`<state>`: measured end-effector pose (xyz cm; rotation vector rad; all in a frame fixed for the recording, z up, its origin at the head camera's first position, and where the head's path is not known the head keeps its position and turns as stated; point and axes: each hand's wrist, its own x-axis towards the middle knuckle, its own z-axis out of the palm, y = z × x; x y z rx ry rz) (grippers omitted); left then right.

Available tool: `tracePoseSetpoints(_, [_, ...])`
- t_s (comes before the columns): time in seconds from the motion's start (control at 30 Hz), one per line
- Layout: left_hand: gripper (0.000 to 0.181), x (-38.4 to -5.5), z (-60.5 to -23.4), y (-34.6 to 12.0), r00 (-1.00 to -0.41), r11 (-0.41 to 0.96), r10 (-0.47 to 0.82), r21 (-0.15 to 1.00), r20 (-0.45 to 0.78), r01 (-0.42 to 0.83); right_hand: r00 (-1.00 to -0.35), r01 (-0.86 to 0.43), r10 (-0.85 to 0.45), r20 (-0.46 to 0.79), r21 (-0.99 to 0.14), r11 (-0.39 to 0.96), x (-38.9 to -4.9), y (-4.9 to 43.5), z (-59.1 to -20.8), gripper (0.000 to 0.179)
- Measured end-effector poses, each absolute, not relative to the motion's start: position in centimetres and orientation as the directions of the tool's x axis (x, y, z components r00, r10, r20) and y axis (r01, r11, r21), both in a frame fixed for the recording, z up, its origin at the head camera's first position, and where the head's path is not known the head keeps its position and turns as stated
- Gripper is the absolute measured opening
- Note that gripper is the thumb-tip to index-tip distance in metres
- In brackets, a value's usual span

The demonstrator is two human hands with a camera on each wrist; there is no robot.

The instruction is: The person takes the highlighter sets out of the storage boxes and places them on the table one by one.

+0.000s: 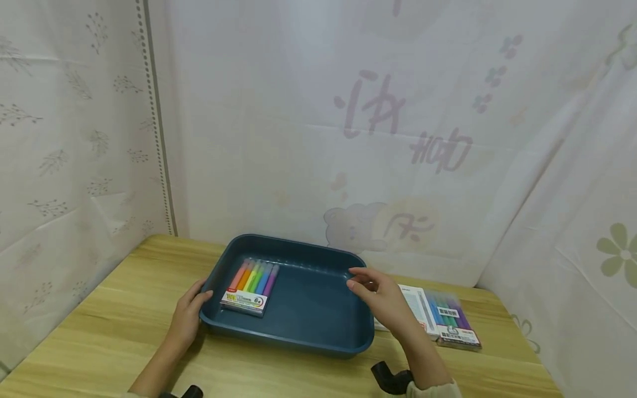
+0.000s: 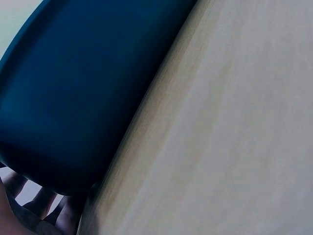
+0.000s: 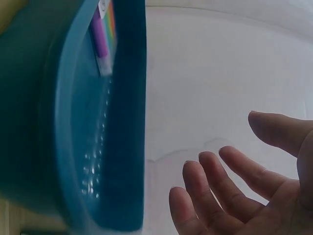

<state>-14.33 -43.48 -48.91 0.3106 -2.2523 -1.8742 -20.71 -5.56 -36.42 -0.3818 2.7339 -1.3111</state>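
A dark blue rectangular tray [image 1: 318, 315] sits on the wooden table. My left hand [image 1: 188, 315] holds its left end, thumb at the rim and the other fingers against the outer wall, partly hidden. In the left wrist view those fingers [image 2: 71, 215] bend beneath the tray's corner. Inside the tray, on the left, lies a clear pack of colored markers [image 1: 249, 284] with a white and red label. My right hand [image 1: 385, 301] hovers by the right end with nothing in it; the right wrist view shows its fingers [image 3: 215, 181] loosely spread, apart from the tray wall [image 3: 127, 147].
Right of the tray, partly behind my right hand, lies a white flat box [image 1: 417, 304]. Beside it is another marker pack [image 1: 455, 320], in blue, green and purple. A printed pale curtain [image 1: 278, 138] hangs behind the table [image 1: 99, 331].
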Motion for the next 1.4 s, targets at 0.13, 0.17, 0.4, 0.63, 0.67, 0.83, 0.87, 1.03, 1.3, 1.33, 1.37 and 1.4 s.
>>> tracePoseSetpoints(0.13, [0.050,-14.1,-49.0,-43.5,-0.958,0.176,-0.287,0.983,0.010,-0.042,-0.961,-0.194,-0.276,0.025,-0.771,0.607,-21.1,-6.8,-36.7,0.036])
tracePoseSetpoints(0.17, [0.050,-14.1,-49.1,-43.5,-0.958,0.174,-0.287,0.984,0.008,-0.044,-0.960,-0.194,-0.279,0.022,-0.771,0.607,-21.2,-7.0,-36.7,0.036])
tracePoseSetpoints(0.4, [0.049,-14.1,-49.4,-43.6,-0.958,0.197,-0.286,0.979,0.009,-0.049,-0.948,-0.213,-0.317,0.009,-0.758,0.616,-21.8,-8.7,-36.9,0.033])
tracePoseSetpoints(0.63, [0.049,-14.3,-49.4,-43.7,-0.959,0.187,-0.282,0.982,0.014,-0.041,-0.918,-0.243,-0.397,-0.010,-0.777,0.581,-22.7,-9.7,-37.0,0.035])
tracePoseSetpoints(0.67, [0.049,-14.4,-49.4,-43.6,-0.959,0.184,-0.284,0.982,0.016,-0.038,-0.913,-0.243,-0.408,-0.015,-0.782,0.574,-22.9,-9.8,-37.0,0.036])
tracePoseSetpoints(0.83, [0.049,-14.4,-49.2,-43.5,-0.958,0.173,-0.286,0.985,0.024,-0.027,-0.887,-0.230,-0.459,-0.048,-0.816,0.530,-23.6,-10.4,-37.3,0.039])
tracePoseSetpoints(0.87, [0.049,-14.4,-49.1,-43.4,-0.958,0.168,-0.286,0.986,0.026,-0.023,-0.883,-0.225,-0.466,-0.054,-0.823,0.522,-23.8,-10.6,-37.3,0.039])
tracePoseSetpoints(1.03, [0.049,-14.4,-48.9,-43.4,-0.956,0.147,-0.291,0.989,0.033,-0.011,-0.871,-0.201,-0.486,-0.080,-0.842,0.500,-24.4,-11.7,-37.8,0.039])
tracePoseSetpoints(1.3, [0.049,-14.5,-49.1,-43.3,-0.958,0.131,-0.286,0.991,0.029,-0.009,-0.871,-0.166,-0.477,-0.119,-0.842,0.514,-25.2,-12.9,-38.5,0.036])
tracePoseSetpoints(1.33, [0.049,-14.5,-49.1,-43.3,-0.958,0.133,-0.286,0.991,0.029,-0.009,-0.871,-0.162,-0.475,-0.124,-0.842,0.515,-25.3,-13.0,-38.6,0.036])
tracePoseSetpoints(1.37, [0.048,-14.5,-49.1,-43.3,-0.957,0.132,-0.288,0.991,0.032,-0.007,-0.871,-0.157,-0.474,-0.129,-0.841,0.518,-25.5,-13.1,-38.7,0.036])
tracePoseSetpoints(1.4, [0.048,-14.5,-49.2,-43.3,-0.957,0.132,-0.290,0.991,0.033,-0.006,-0.871,-0.155,-0.473,-0.133,-0.840,0.521,-25.6,-13.2,-38.8,0.036])
